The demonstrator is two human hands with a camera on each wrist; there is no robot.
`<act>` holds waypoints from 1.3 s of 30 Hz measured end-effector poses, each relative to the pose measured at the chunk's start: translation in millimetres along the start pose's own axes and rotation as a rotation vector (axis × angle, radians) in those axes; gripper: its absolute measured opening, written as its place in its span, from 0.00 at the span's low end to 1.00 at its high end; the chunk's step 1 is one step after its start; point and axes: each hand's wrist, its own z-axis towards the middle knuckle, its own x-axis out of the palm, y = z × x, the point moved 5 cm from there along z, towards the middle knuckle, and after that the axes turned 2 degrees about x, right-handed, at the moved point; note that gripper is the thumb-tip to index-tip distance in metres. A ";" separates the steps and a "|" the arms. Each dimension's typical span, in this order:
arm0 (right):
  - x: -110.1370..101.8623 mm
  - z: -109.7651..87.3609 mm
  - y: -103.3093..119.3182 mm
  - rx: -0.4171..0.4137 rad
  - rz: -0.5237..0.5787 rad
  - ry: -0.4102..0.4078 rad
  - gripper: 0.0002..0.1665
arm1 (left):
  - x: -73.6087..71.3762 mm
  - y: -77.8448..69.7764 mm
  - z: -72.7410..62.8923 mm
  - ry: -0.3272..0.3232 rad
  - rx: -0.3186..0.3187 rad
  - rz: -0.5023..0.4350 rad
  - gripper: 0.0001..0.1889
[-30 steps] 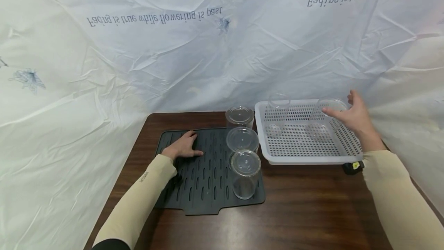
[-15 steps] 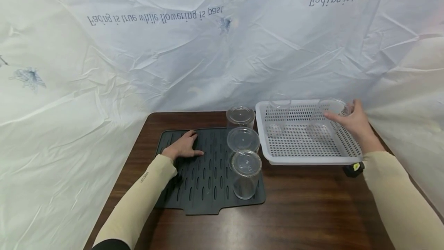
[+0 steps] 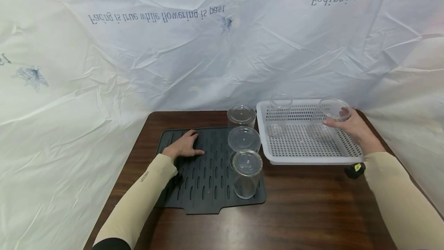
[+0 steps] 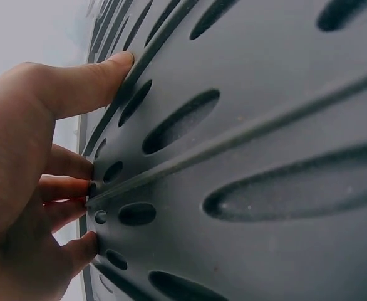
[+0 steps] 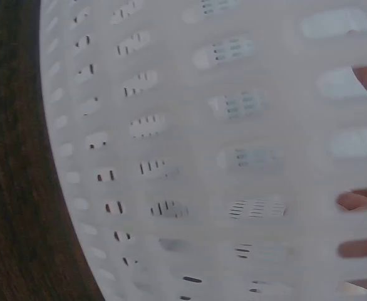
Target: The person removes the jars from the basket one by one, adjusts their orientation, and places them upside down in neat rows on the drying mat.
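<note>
My left hand [image 3: 183, 146] rests on the dark drying mat [image 3: 204, 176], thumb spread from the fingers. In the left wrist view the fingertips [image 4: 83, 248] touch the slotted surface. At the right my right hand [image 3: 354, 126] grips a clear glass [image 3: 320, 117] standing in the white basket [image 3: 315, 161], thumb on the near side and fingers round the far right. The right wrist view is filled by the basket's slotted wall [image 5: 190, 144], with bits of the hand showing through the slots. Another clear glass [image 3: 279, 117] stands at the basket's left.
Along the mat's right side stand a front glass [image 3: 245, 184], a middle glass [image 3: 244, 138] and a back glass [image 3: 241, 115]. A small black object [image 3: 354, 170] is by the basket's front right corner. White printed sheeting [image 3: 194, 65] hangs behind the brown table [image 3: 295, 211].
My right hand has lowered and closed in on the right-hand glass in the basket, its fingers now round it. The left hand has stayed in place on the mat.
</note>
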 end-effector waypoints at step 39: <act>-3.8 -11.2 10.9 -0.090 -0.038 -0.114 0.66 | 6.6 4.6 4.0 0.004 0.000 0.004 0.49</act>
